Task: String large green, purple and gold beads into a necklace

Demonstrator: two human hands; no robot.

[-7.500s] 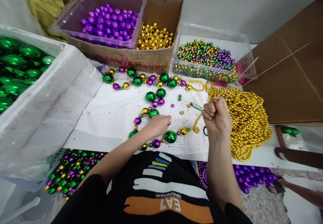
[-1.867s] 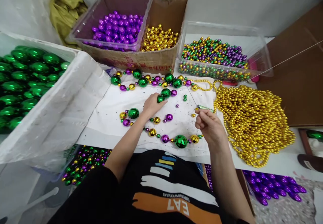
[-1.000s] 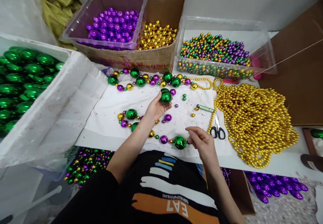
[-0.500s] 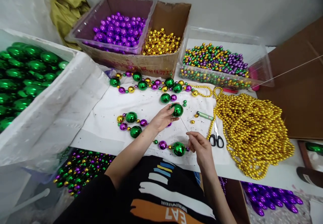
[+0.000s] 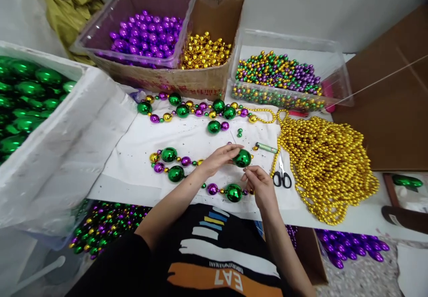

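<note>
The green ball (image 5: 242,158), gripped by the left hand (image 5: 221,159) above the counter (image 5: 120,189), has been brought close to the right hand (image 5: 261,184), by which the thread (image 5: 233,138) is pinched; some now juts past the ball, apparently passed through it.

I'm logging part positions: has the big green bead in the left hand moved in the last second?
Yes. Judged against the scissors, the big green bead in the left hand has come rightward and toward the person.
</note>
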